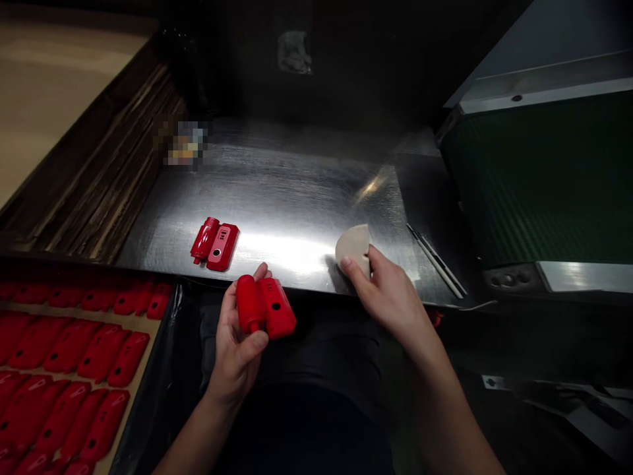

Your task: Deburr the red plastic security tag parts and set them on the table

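Observation:
My left hand point(240, 353) is closed around a matte red plastic housing point(279, 309), which has a rounded cylinder on one side and a flat part with a dark round hole on the other. Between the thumb and fingers of my right hand point(390, 287) is a pale half-round pad point(355, 245), held just over the front of the metal table point(277, 178). A second, glossier red housing point(223, 247) of the same shape lies on the table, beyond my left hand.
At the lower left, a tray point(161, 330) holds rows of similar red housings. A stack of worn boards point(113, 165) stands behind it. Slim rod-like tools point(435, 260) lie at the table's right, beside a green conveyor belt point(544, 178). A small plastic bag point(295, 53) is at the back.

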Tool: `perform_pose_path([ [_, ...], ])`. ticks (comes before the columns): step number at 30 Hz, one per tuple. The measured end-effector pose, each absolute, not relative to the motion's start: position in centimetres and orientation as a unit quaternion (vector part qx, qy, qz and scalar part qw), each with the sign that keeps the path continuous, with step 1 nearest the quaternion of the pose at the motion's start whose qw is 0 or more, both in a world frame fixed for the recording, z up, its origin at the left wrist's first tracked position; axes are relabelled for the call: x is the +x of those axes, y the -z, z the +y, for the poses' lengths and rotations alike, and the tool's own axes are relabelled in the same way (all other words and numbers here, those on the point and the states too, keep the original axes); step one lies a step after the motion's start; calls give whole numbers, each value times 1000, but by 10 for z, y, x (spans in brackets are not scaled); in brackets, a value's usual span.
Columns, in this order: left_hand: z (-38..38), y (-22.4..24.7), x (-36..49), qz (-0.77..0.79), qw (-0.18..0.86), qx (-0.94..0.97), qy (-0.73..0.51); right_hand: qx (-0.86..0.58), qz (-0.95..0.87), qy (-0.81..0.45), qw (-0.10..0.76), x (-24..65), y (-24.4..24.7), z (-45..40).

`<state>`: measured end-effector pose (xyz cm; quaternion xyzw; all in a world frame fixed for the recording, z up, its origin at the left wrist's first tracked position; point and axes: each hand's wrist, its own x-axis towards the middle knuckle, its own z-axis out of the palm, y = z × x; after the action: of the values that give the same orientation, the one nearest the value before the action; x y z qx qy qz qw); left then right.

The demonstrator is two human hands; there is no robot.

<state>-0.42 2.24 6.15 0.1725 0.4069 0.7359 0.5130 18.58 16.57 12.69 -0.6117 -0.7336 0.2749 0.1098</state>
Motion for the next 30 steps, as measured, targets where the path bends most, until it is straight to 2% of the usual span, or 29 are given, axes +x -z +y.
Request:
perform_pose_path([
  [3, 28, -58, -3, 427, 481, 162, -748, -541, -729, -403, 112, 177, -142, 123],
  [5, 31, -57, -3, 438, 469, 164, -749, -493, -748, -434, 93, 167, -147, 102],
  [11, 38, -56, -3, 484, 425, 178, -744, -505, -776, -367, 85, 146, -140, 91],
  [17, 37, -56, 0, 507, 399, 190, -740, -499, -784, -363, 71, 145, -143, 91],
  [30, 39, -65, -3, 519, 422, 186, -720, -495, -782, -374, 59, 141, -146, 93],
])
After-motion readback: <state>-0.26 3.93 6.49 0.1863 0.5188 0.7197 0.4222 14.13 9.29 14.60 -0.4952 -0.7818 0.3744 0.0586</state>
